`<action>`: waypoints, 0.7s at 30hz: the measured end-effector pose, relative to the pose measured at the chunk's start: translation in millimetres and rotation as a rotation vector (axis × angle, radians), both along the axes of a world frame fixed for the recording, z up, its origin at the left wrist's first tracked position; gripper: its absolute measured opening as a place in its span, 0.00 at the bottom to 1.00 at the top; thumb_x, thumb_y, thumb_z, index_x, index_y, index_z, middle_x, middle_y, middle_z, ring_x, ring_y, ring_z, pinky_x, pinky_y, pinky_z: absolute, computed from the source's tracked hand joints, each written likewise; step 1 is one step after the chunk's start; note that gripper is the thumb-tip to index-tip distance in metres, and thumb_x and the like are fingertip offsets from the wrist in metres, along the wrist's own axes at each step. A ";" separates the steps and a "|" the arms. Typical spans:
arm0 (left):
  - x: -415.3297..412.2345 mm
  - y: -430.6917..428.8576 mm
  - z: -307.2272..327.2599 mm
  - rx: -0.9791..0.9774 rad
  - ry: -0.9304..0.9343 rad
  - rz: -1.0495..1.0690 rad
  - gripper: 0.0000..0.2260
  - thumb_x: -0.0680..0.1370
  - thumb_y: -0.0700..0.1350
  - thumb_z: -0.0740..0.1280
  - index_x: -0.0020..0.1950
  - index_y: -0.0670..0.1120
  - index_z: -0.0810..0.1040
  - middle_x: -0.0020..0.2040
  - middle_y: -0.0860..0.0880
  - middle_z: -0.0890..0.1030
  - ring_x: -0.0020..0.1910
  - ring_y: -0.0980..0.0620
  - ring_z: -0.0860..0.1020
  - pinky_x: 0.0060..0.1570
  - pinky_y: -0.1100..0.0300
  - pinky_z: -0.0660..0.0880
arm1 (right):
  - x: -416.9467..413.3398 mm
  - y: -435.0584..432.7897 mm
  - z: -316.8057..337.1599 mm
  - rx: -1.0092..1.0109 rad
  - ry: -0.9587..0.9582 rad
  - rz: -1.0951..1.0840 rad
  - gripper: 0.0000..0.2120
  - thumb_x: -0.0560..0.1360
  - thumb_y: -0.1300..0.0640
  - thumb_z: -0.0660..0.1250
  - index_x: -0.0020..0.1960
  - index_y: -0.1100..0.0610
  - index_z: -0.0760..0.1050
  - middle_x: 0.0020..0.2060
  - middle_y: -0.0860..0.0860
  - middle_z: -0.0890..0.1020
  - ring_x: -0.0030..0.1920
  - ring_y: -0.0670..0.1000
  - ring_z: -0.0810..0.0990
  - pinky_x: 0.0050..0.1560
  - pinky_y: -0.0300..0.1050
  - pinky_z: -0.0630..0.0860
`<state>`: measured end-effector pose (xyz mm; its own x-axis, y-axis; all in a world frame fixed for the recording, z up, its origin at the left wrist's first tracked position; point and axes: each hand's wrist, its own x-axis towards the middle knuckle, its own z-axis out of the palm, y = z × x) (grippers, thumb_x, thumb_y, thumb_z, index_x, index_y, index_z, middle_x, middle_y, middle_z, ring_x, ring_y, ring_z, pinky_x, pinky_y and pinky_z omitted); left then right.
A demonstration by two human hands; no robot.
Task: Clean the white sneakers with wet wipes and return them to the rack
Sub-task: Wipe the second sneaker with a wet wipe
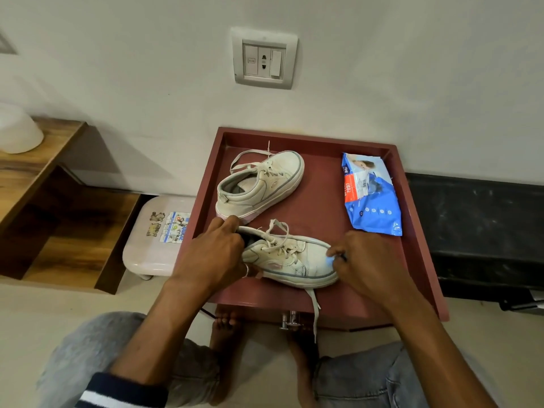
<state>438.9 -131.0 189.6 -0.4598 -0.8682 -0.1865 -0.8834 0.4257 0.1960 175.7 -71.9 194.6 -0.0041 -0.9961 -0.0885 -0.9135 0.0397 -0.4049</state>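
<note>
Plain off-white wall (382, 69) with 1 grey switch plate (264, 58) (socket in its middle). A dark band (477, 219) runs along the wall's foot at right. At left, a wooden shelf unit (59, 207) with an open compartment carries a white vessel (17, 131). A pale stickered stool (147, 254) stands beside it on the beige floor (44, 304), next to a dark red low table (323, 201).

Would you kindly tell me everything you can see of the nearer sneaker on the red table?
The nearer sneaker is an off-white, leather-look low-top with grey stitching, a thick sole and untied laces, one trailing over the front edge. It stands upright on the red table, toe to the right. The left hand grips its heel collar; the right hand presses what seems a wipe on its toe.
</note>
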 end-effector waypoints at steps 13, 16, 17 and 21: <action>-0.8 0.6 1.5 -0.006 -0.040 -0.001 0.22 0.73 0.60 0.73 0.61 0.48 0.82 0.65 0.54 0.70 0.58 0.54 0.67 0.40 0.61 0.71 | 15.0 3.5 2.9 0.079 0.033 0.075 0.09 0.71 0.58 0.65 0.44 0.53 0.84 0.42 0.48 0.83 0.41 0.50 0.81 0.43 0.50 0.78; -2.4 2.0 1.0 -0.017 -0.057 0.001 0.24 0.74 0.62 0.71 0.64 0.49 0.81 0.66 0.54 0.69 0.59 0.53 0.68 0.43 0.60 0.75 | 8.9 -6.4 -4.1 -0.007 0.067 -0.021 0.08 0.72 0.61 0.67 0.46 0.56 0.85 0.44 0.52 0.83 0.42 0.53 0.81 0.43 0.52 0.78; -3.8 2.5 1.2 -0.022 -0.073 0.004 0.25 0.74 0.64 0.70 0.65 0.49 0.80 0.65 0.53 0.70 0.59 0.53 0.68 0.44 0.59 0.75 | 12.8 -11.4 -8.1 -0.037 0.090 -0.040 0.08 0.72 0.63 0.66 0.45 0.57 0.84 0.44 0.53 0.82 0.42 0.55 0.80 0.41 0.52 0.78; -7.4 4.2 5.1 -0.023 -0.108 0.036 0.28 0.74 0.67 0.69 0.65 0.49 0.79 0.64 0.52 0.70 0.60 0.50 0.69 0.42 0.59 0.72 | 30.6 -15.6 -11.1 -0.092 0.136 -0.013 0.14 0.71 0.67 0.64 0.51 0.55 0.82 0.47 0.53 0.81 0.45 0.57 0.81 0.41 0.51 0.78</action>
<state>431.4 -126.8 194.7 -0.4063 -0.8885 -0.2130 -0.9137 0.3964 0.0895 206.3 -87.5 183.5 -0.0232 -0.9997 0.0052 -0.9599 0.0209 -0.2796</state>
